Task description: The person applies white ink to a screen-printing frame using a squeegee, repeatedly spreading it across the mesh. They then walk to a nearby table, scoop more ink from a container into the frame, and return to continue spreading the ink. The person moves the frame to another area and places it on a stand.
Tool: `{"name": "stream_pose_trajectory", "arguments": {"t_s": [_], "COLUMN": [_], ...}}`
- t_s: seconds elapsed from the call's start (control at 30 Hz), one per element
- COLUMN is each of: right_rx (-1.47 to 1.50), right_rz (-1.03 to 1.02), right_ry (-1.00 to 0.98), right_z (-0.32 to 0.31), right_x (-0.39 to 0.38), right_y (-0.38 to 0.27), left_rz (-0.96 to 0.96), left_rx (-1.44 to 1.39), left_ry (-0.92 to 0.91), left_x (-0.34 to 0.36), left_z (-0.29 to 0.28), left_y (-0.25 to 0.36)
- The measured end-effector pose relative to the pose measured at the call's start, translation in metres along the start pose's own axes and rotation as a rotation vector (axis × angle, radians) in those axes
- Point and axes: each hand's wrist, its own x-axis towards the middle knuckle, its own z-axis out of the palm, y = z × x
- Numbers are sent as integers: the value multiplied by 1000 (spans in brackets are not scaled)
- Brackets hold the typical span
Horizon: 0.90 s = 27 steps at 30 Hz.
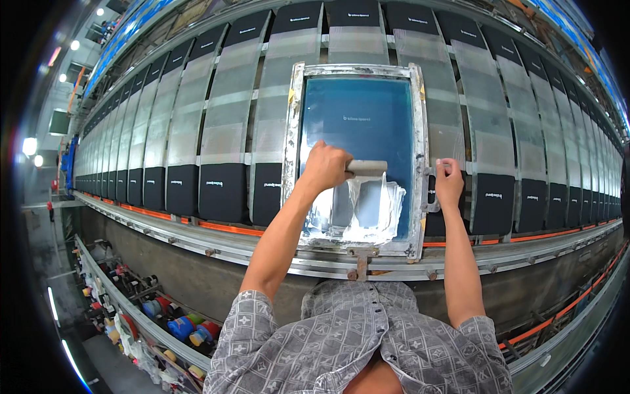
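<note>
- Long rows of flat pallets (223,98) curve from left to right across the workshop, with black cloth pieces (224,186) at their near and far ends.
- Along the near side run a metal rail (315,261) and an orange strip (230,229).
- Mid-scene, a rectangular screen frame (293,131) lies over the pallets, its near end by the rail; its metal sides are smeared and worn.
- Blue mesh (357,98) fills the frame, clear at the far half; white ink (394,203) is spread unevenly over the near half.
- Closed in a fist, the left hand (326,167) grips the left end of a grey squeegee (367,167), which reaches rightward over the mesh, at the far edge of the ink.
- Just right of the frame is the right hand (449,180), fingers bent and thumb near the forefinger, beside a metal handle (432,190); whether it pinches anything, I cannot tell.
- At the near left, colored containers (184,328) stand beyond a slanting metal bar (131,308).
- Nearest of all is the person's grey patterned shirt (341,322).
</note>
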Motion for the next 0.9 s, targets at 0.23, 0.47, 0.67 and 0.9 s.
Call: {"name": "stream_pose_trajectory", "arguments": {"t_s": [0.23,0.47,0.67,0.9], "right_rx": [39,209,255,-34], "right_rz": [24,-83,-43,-59], "right_ry": [-65,3,-52,-6], "right_z": [-12,87,150,165], "right_x": [-1,-68,-125,-108], "right_y": [-30,-87,-137,-119], "left_rz": [96,-3,-47,-30], "left_rx": [-27,48,47,18], "left_ry": [364,336,210,171], "left_x": [-134,-210,-252,-224], "left_z": [60,8,-23,-19], "left_y": [49,-35,-115,-125]}}
